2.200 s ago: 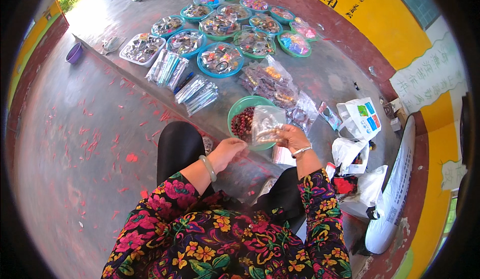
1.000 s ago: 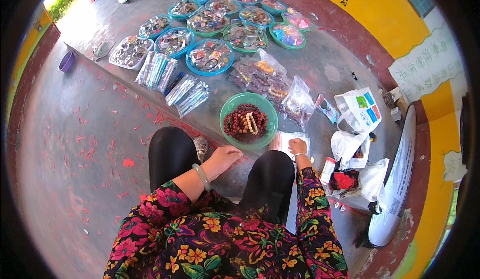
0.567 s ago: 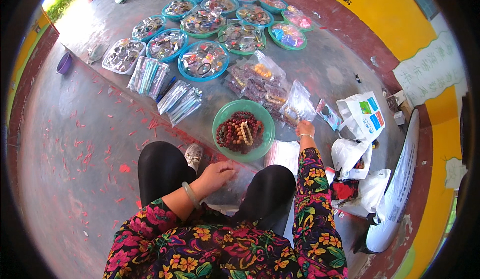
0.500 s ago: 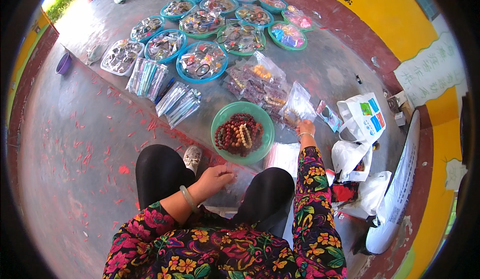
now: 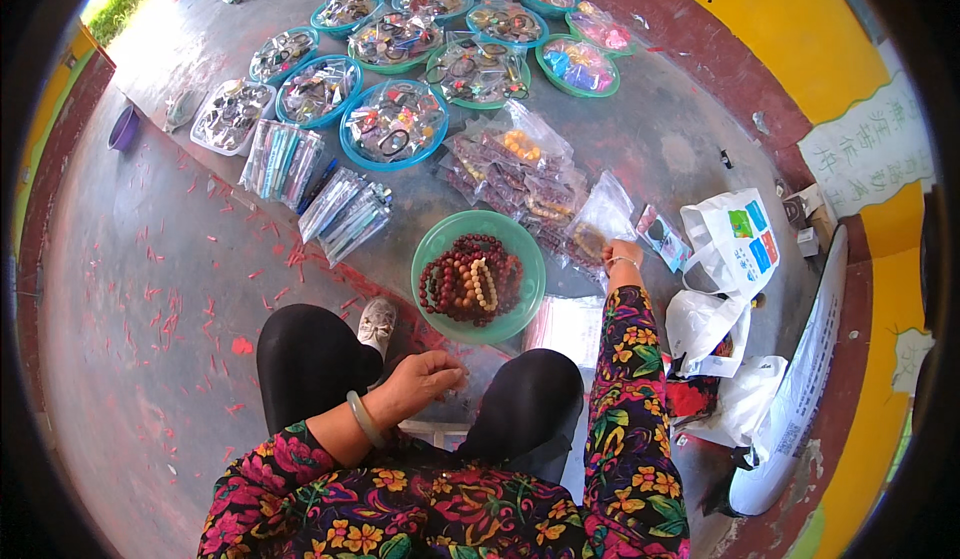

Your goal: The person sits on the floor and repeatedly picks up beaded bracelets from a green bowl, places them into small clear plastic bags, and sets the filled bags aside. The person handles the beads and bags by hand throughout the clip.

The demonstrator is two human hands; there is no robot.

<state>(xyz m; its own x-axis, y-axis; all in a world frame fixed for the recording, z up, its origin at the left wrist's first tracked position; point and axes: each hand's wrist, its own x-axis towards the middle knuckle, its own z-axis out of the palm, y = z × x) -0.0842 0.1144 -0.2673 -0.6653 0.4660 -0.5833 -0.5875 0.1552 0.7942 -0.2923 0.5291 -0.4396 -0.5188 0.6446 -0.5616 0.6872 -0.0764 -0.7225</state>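
Note:
My right hand (image 5: 622,253) reaches out to the right, its fingers closed at the lower edge of a clear plastic bag (image 5: 606,209) with a beaded bracelet inside. My left hand (image 5: 420,379), curled with fingertips together, is above my lap between the knees; anything in it is too small to make out. Between the hands and farther out sits a green plastic bowl (image 5: 536,294) with dark red bead strings (image 5: 462,277) and a pale bead bracelet (image 5: 484,285). Several bagged bead bracelets (image 5: 500,171) lie in a pile beyond the bowl.
Baskets of small bagged goods, such as a blue one (image 5: 443,137), crowd the far floor. Bundled pens (image 5: 345,214) lie left of the bowl. White carrier bags (image 5: 735,244) and a flat picture packet (image 5: 664,239) are at right. White sheets (image 5: 568,329) lie near my right knee.
The view has shifted slightly. My left hand is a little lower and farther left, still curled. My right hand stays at the clear bag's edge.

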